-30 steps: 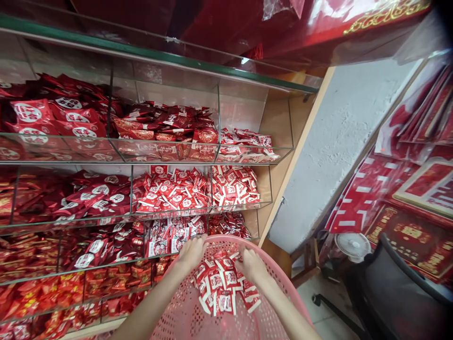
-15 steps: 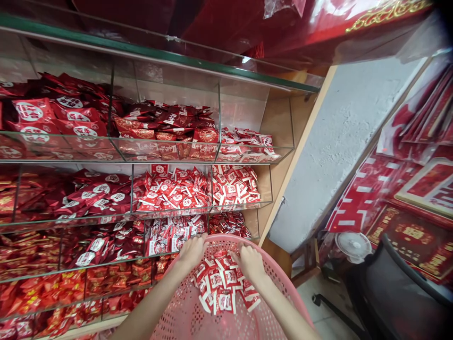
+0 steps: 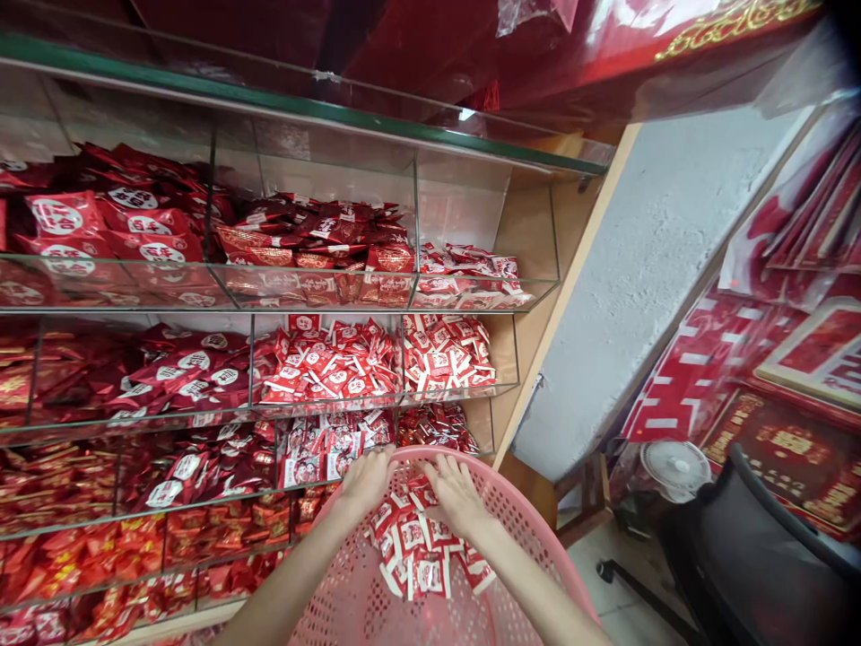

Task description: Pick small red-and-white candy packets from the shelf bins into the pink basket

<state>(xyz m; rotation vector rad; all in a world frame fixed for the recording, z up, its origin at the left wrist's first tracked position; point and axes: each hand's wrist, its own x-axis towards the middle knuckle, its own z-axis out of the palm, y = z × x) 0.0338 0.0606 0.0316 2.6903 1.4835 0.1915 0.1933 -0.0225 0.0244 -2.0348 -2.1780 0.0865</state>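
Red-and-white packets (image 3: 417, 561) heaped in pink perforated basket (image 3: 538, 538), close before glass shelf bins (image 3: 471, 296) stocked with similar red packs. Left hand (image 3: 367, 480) at basket's far rim, grip curled over the heap's edge; impossible to tell whether clamped on a packet. Right hand (image 3: 457, 493) just beside it, grip apart, fingers spread flat on the packets. White fan (image 3: 674, 467) low at right.
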